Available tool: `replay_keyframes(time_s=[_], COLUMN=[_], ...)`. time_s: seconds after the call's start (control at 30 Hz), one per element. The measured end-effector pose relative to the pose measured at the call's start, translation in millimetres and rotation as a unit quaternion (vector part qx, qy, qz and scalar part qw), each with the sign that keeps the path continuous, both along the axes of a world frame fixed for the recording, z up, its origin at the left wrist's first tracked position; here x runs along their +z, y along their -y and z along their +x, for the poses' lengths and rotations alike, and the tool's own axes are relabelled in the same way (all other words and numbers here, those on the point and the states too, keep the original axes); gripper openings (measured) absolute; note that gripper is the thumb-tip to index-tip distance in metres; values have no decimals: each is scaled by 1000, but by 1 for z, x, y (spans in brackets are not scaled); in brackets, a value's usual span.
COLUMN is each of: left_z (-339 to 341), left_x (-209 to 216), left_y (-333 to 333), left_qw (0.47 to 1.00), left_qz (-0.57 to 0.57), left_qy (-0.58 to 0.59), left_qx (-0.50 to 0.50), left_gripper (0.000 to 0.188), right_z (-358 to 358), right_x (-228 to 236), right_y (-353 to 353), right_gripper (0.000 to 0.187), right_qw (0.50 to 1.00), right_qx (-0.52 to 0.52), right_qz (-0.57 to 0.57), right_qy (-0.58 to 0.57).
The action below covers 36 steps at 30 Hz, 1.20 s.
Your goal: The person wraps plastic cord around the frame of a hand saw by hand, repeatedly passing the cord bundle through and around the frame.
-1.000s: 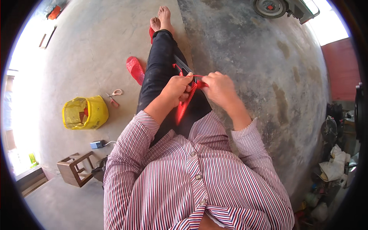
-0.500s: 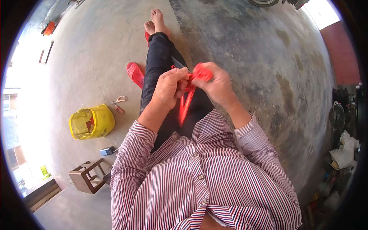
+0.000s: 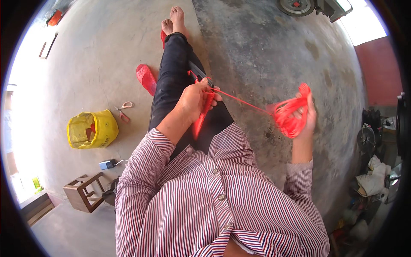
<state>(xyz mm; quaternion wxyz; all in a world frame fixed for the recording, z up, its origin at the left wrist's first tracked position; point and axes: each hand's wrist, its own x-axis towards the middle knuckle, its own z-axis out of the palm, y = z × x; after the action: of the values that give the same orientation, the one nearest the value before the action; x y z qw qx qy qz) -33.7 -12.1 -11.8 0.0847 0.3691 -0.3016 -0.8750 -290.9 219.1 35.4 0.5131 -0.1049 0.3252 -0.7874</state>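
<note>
Above my thighs, my left hand [image 3: 195, 99] is closed around a red ribbed strip [image 3: 203, 115], whose lower end hangs down toward my lap. A dark flat bar [image 3: 197, 71] shows just beyond those fingers, with a bit of red cord at it; how it joins the strip is hidden. Out to the right, my right hand [image 3: 309, 112] grips a loose bundle of red cord [image 3: 290, 118], partly blurred. One taut red strand [image 3: 242, 102] runs from the bundle to my left hand.
On the floor at left are scissors [image 3: 123, 112], a yellow bag [image 3: 108, 128] with reddish pieces inside, a small blue box [image 3: 107, 164] with a cable, and a wooden stool [image 3: 80, 197]. A red slipper [image 3: 146, 79] lies beside my leg. Clutter [image 3: 372, 175] lines the right; a wheel [image 3: 296, 6] stands far off.
My right hand has swung away to the right with the cord bundle, drawing the strand out straight. My left hand stays over my thighs, still holding the ribbed strip.
</note>
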Motion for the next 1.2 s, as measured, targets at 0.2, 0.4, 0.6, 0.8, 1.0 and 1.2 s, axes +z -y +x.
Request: replay_keyframes(time_s=[0.2, 0.4, 0.6, 0.8, 1.0, 1.2], left_z=[0, 5, 10, 21, 34, 27], left_x=[7, 3, -2, -9, -34, -32], left_y=[-2, -2, -16, -19, -26, -18], left_qw=[1000, 999, 998, 996, 997, 992], left_qz=[0, 21, -6, -12, 49, 74], left_qy=[5, -7, -13, -77, -63, -101], left_qx=[9, 33, 56, 44, 16, 1], left_gripper=[37, 32, 26, 25, 25, 23], right_z=[-32, -17, 20, 48, 117, 128], right_x=[-20, -85, -146, -131, -58, -57], right_y=[-62, -97, -124, -41, 75, 87], right_gripper=[38, 35, 32, 22, 32, 27], right_qw=[993, 857, 560, 930, 952, 920], right_qx=[-55, -104, 58, -45, 162, 223], right_qz=[87, 361, 487, 319, 165, 215], right_qy=[-62, -354, -667, -179, -201, -240])
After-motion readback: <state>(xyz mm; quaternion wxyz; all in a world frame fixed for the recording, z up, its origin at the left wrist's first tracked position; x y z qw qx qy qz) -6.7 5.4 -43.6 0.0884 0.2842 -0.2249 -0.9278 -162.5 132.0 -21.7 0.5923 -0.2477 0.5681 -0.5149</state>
